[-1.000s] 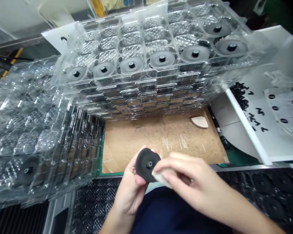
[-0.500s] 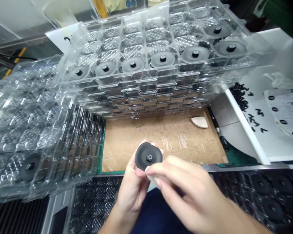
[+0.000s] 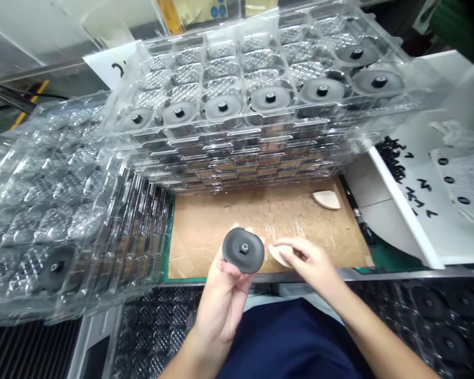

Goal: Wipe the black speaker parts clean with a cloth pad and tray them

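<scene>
My left hand [image 3: 225, 295] holds a black round disc [image 3: 243, 250] with a small hub in its middle, fingers curled behind its rim. To the right of the disc, my right hand [image 3: 308, 262] is closed on a small pale wedge-shaped pad [image 3: 278, 252], low over the brown cardboard sheet [image 3: 221, 223]. A second pale wedge [image 3: 326, 199] lies on the cardboard's far right.
A tall stack of clear blister trays [image 3: 240, 152] stands behind the cardboard, with several grey discs [image 3: 270, 98] in its top tray. More clear trays [image 3: 43, 210] lie at left. Black trays [image 3: 446, 316] with discs sit at lower right. A white tray [image 3: 422, 200] holds small black parts.
My right hand has drawn the pale pad off the disc's face and moved right and forward to the cardboard. My left hand has raised the disc slightly, its face now uncovered.
</scene>
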### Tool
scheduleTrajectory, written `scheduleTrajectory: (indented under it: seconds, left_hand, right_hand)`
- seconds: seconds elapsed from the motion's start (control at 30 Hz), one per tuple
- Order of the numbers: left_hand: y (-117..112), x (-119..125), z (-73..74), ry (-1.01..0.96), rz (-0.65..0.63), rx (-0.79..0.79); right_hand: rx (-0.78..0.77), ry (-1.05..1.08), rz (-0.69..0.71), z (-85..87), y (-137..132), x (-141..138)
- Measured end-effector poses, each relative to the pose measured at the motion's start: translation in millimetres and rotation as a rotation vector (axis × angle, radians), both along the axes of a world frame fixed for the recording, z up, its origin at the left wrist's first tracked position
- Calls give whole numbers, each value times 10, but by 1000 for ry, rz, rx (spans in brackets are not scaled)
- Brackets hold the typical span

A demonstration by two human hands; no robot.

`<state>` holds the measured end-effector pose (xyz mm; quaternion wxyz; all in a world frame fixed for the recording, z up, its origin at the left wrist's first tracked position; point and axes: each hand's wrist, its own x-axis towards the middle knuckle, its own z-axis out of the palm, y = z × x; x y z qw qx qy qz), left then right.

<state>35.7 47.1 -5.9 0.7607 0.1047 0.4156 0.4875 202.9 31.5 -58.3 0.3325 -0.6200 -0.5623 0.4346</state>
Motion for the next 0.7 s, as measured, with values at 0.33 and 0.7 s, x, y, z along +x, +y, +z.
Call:
scheduleTrajectory:
  seconds: [0.33,0.7]
  left_hand:
    - [-8,3,-2,107,-100,8]
    - [64,-14,-36,10,-54,-53]
  right_hand:
    - [259,94,432,962,245,-271]
    - [-51,-41,-34,224,5,156]
